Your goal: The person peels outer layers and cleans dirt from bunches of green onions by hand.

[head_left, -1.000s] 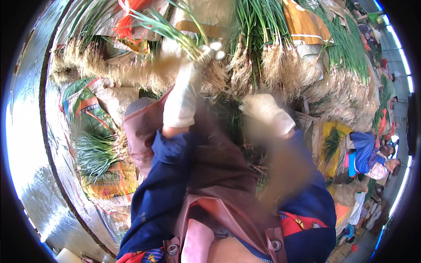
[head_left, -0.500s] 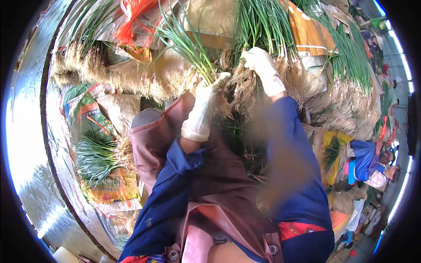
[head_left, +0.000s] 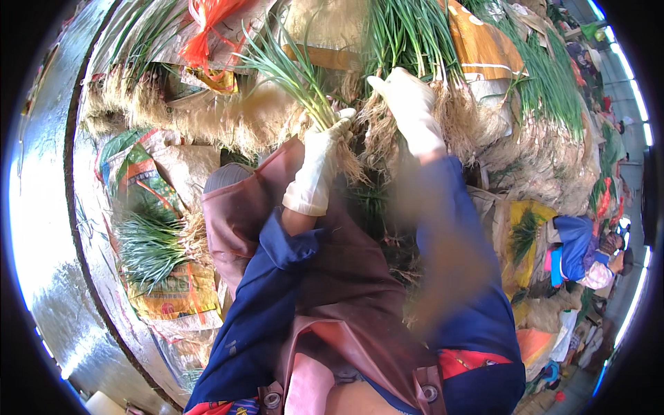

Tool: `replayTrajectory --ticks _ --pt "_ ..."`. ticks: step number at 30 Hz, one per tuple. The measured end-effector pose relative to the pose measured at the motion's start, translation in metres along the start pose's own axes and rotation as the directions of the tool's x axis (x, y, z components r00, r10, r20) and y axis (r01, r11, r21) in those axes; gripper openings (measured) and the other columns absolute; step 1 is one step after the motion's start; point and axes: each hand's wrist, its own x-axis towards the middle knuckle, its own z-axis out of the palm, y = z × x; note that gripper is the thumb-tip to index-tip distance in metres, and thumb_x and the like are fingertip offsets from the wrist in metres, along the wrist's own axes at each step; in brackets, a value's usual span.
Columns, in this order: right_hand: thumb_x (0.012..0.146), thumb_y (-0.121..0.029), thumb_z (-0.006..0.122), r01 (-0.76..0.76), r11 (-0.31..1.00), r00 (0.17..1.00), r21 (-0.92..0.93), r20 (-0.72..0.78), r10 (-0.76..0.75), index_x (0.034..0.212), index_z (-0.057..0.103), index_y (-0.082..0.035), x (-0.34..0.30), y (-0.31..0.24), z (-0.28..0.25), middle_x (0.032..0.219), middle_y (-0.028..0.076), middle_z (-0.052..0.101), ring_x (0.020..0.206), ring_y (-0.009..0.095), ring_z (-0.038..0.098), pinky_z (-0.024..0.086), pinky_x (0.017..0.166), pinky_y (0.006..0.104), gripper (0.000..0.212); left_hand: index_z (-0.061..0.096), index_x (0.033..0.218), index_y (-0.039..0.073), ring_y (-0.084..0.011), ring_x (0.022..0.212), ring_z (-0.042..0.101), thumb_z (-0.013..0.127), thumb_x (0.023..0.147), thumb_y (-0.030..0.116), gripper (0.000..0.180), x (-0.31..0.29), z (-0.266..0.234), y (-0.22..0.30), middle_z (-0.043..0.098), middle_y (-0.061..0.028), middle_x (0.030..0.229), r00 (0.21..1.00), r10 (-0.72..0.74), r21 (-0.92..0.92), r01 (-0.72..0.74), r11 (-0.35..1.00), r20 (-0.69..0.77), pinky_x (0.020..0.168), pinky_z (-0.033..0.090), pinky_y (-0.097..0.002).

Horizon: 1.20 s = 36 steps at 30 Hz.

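Observation:
My left hand (head_left: pixel 319 162), in a white glove, is closed round the lower stalks of a small bunch of green onions (head_left: pixel 299 79). Their green leaves lean up and left, and pale roots hang beside the fist. To the right, my gloved right hand (head_left: pixel 411 114) is at the root end of a larger pile of green onions (head_left: pixel 411 41). Its thumb side stretches out to the left, apart from the rest; the other fingers are partly hidden. Stringy roots (head_left: pixel 380 128) hang just left of this hand.
More green onions (head_left: pixel 149 242) lie on a yellow sack (head_left: pixel 173 297) at the left. Red plastic strips (head_left: pixel 207 31) lie at the far left. Another heap of green onions (head_left: pixel 550 90) spreads to the right. A co-worker (head_left: pixel 577 252) bends low at the right edge.
My right hand has turned slightly, and its thumb side now reaches out to the left over the pile. The left hand still grips its bunch, almost in place.

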Motion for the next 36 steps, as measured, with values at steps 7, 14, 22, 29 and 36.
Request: replayTrajectory --ticks 7,14,22,29,36 --pt "0.088 -0.039 0.055 -0.02 0.747 0.981 0.664 0.157 -0.114 0.079 0.062 -0.004 0.015 0.023 0.026 0.072 0.004 0.062 0.064 0.015 0.056 0.044 0.065 0.0318 0.036 0.063 0.102 0.001 -0.006 0.063 0.054 0.065 0.08 0.004 0.022 -0.003 0.001 0.001 0.064 -0.0011 0.083 0.995 0.019 -0.003 -0.019 1.0 0.101 0.055 0.044 -0.0178" --pt "0.09 -0.03 0.054 0.43 0.858 0.899 0.281 -0.218 -0.379 0.084 0.06 -0.008 -0.071 0.033 0.046 0.066 0.007 0.062 0.056 0.018 0.058 0.046 0.054 0.0312 0.023 0.058 0.112 -0.001 -0.0114 0.082 0.058 0.065 0.082 0.008 0.032 -0.028 0.009 -0.001 0.064 -0.0028 0.096 0.94 -0.123 0.104 0.095 0.99 0.319 0.071 0.046 -0.0249" --pt "0.089 -0.028 0.054 0.278 0.95 0.907 0.142 -0.366 -0.21 0.083 0.06 -0.011 -0.08 0.032 0.052 0.068 0.008 0.064 0.06 0.022 0.062 0.047 0.055 0.0336 0.019 0.059 0.106 -0.003 -0.0191 0.072 0.062 0.064 0.082 0.006 0.026 -0.047 0.02 0.025 0.065 -0.0094 0.086 0.876 -0.336 0.064 0.335 0.94 0.348 0.063 0.052 -0.0319" --pt "0.094 -0.025 0.043 -0.095 0.079 0.981 0.992 0.107 -0.163 0.087 0.058 -0.006 -0.043 0.077 0.047 0.073 0.003 0.059 0.052 0.007 0.046 0.035 0.045 0.0213 0.025 0.058 0.111 -0.005 -0.0167 0.077 0.063 0.057 0.085 0.015 0.032 -0.055 -0.013 0.002 0.065 -0.0086 0.087 0.86 -0.272 0.07 0.269 0.961 0.431 0.069 0.052 -0.0291" --pt "0.084 -0.028 0.062 -0.173 0.207 0.917 0.963 0.234 -0.322 0.085 0.063 -0.013 -0.048 0.062 0.05 0.071 -0.005 0.06 0.056 0.003 0.044 0.032 0.05 0.0181 0.015 0.062 0.099 -0.001 -0.0162 0.076 0.061 0.058 0.087 0.015 0.02 -0.042 -0.01 -0.009 0.065 -0.0084 0.085 0.76 -0.42 0.11 0.425 0.899 0.497 0.067 0.051 -0.0298"
